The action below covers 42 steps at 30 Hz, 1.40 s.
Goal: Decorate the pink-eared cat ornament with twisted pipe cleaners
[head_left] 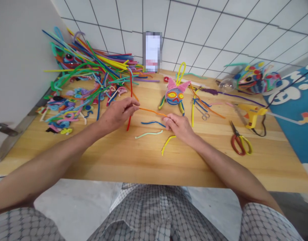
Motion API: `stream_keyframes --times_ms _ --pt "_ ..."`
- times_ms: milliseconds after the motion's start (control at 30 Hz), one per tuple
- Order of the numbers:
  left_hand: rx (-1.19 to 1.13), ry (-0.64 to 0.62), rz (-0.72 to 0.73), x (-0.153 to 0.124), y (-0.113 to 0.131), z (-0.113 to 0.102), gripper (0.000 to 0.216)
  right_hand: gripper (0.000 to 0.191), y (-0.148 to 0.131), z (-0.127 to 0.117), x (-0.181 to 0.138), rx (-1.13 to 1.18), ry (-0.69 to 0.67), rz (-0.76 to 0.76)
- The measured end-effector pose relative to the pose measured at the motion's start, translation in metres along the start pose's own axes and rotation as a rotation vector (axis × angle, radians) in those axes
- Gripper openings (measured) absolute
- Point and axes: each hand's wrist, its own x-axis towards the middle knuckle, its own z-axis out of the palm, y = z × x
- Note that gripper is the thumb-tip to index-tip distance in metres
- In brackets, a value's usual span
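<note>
An orange pipe cleaner (151, 110) stretches between my two hands above the wooden table. My left hand (121, 112) pinches one end, and my right hand (177, 125) pinches the other. A long red pipe cleaner (129, 124) runs beneath my left fingers. Just below the orange piece lie a short blue pipe cleaner (152, 123), a pale green one (148, 134) and a curved yellow one (167, 144) near my right wrist. Behind my hands sits a pipe-cleaner figure (174, 96) with pink ears, yellow-ringed eyes and a yellow loop on top.
A heap of colourful pipe cleaners (93, 67) covers the back left, with curled scraps (65, 107) before it. A phone (152, 52) leans on the tiled wall. To the right lie small scissors (204, 113), larger scissors (238, 142), a yellow glue gun (253, 115) and decorated figures (254, 80).
</note>
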Motion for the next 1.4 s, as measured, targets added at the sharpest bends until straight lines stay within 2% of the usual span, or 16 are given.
stream_keyframes --times_ms 100,233,433,567,633,767,933,1033,1133,1167,1233,1333,1400 --pt "-0.005 -0.137 0.024 -0.002 -0.005 -0.003 0.035 0.04 -0.003 -0.01 0.0 0.087 -0.01 0.023" --pt "0.033 -0.283 0.096 -0.011 -0.012 0.001 0.037 0.041 -0.001 -0.026 -0.003 0.122 -0.149 0.022" --pt "0.069 -0.343 0.289 -0.034 -0.006 0.008 0.039 0.044 0.003 -0.038 -0.02 -0.137 -0.06 -0.065" --pt "0.141 -0.288 0.364 -0.03 -0.013 0.005 0.041 0.042 0.007 -0.043 -0.027 -0.242 -0.231 -0.252" --pt "0.197 -0.291 0.36 -0.023 -0.017 0.004 0.042 0.043 0.011 -0.046 -0.026 -0.278 -0.26 -0.307" --pt "0.238 -0.308 0.324 -0.014 -0.019 0.01 0.04 0.042 0.026 -0.05 -0.017 -0.353 -0.138 -0.239" --pt "0.236 -0.3 0.259 -0.006 -0.018 0.016 0.038 0.042 0.041 -0.045 -0.003 -0.405 -0.099 -0.229" --pt "0.286 -0.193 0.225 -0.001 -0.019 0.013 0.034 0.034 0.038 -0.041 -0.002 -0.428 -0.009 -0.24" --pt "0.325 -0.007 0.219 -0.009 -0.01 0.011 0.034 0.042 0.028 -0.04 -0.014 -0.48 0.052 -0.281" --pt "0.324 0.017 0.223 -0.016 -0.004 0.012 0.035 0.044 0.024 -0.041 -0.021 -0.494 0.048 -0.297" --pt "0.32 -0.035 0.237 -0.031 0.01 0.017 0.033 0.038 0.018 -0.04 -0.037 -0.512 -0.001 -0.329" --pt "0.354 -0.243 0.245 -0.047 0.024 0.029 0.026 0.024 0.015 -0.033 -0.055 -0.505 -0.111 -0.386" --pt "0.374 -0.352 0.228 -0.048 0.024 0.035 0.022 0.02 0.016 -0.025 -0.06 -0.495 -0.152 -0.399"
